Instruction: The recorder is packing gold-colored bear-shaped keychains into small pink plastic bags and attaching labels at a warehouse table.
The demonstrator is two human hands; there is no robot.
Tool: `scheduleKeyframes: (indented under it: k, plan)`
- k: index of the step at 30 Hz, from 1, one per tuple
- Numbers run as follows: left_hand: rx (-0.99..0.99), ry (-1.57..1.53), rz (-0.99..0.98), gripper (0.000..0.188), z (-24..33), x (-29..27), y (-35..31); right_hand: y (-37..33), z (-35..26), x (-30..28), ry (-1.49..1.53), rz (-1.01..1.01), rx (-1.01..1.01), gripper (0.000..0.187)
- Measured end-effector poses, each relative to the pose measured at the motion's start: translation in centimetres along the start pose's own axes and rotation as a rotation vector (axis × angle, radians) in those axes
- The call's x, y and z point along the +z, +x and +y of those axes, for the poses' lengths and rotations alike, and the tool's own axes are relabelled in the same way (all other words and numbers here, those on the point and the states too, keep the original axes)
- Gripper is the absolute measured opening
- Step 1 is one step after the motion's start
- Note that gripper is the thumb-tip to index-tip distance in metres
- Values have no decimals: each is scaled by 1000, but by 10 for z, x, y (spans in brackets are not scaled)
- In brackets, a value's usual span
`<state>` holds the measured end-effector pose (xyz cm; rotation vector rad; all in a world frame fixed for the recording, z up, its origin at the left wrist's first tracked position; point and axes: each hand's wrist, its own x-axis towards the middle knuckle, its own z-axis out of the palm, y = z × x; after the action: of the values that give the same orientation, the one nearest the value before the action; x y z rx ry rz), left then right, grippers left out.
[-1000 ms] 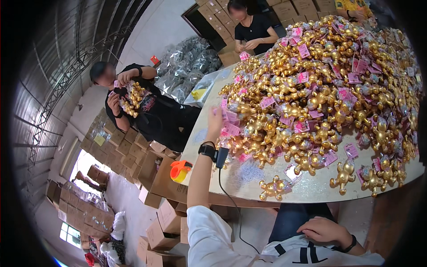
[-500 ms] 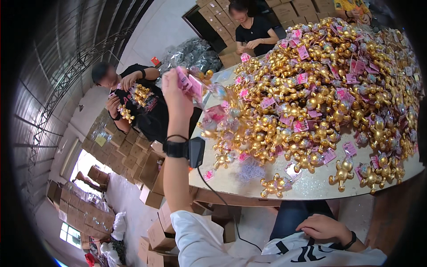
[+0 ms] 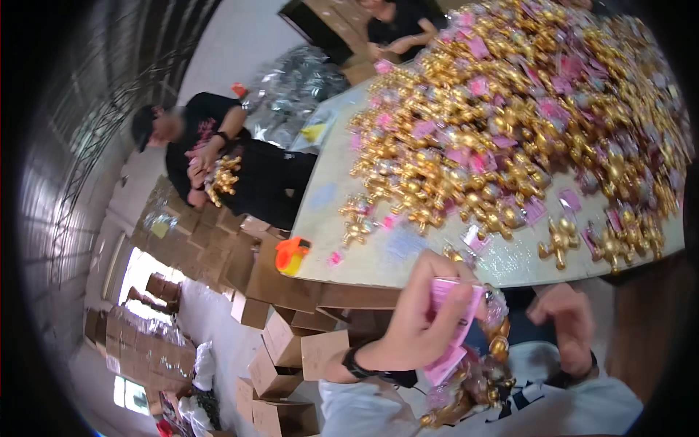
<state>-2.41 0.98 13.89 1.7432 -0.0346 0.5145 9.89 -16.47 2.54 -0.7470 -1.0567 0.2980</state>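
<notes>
Just over the table's near edge, my left hand [image 3: 419,331] is closed around several pink card tags [image 3: 455,309]. Shiny gold bear-shaped figures [image 3: 491,386] in clear wrap hang below the tags, in front of my shirt; how many is hard to make out. To the right of them is my right hand [image 3: 564,320], raised above my lap and smeared by motion, so its fingers are unclear. A large heap of similar gold figures [image 3: 451,131] with pink tags covers much of the pale table [image 3: 349,266]. One gold bear [image 3: 561,240] lies separately by the near edge.
An orange and yellow tape dispenser [image 3: 293,256] sits at the table's left corner. Open cartons [image 3: 280,339] crowd the floor below. A co-worker [image 3: 211,146] at the left holds gold figures; another person [image 3: 397,33] is beyond the table. Silvery plastic bags [image 3: 298,87] are piled behind.
My left hand has come down and right, from beside the heap to above my lap, bringing the tagged figures with it. My right hand has lifted off my lap.
</notes>
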Motion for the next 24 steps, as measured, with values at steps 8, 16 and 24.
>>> scheduleKeyframes:
  k: [8,16,24]
  plan:
    - [-307,-2,250,11,-89,48,-30,2,20,8,-492,-324,390,74]
    - [-567,-395,336,15,-108,53,-42,-38,32,2,-478,-163,429,47]
    - [-577,-1040,495,22,-131,45,-37,-37,20,13,-692,-313,347,42]
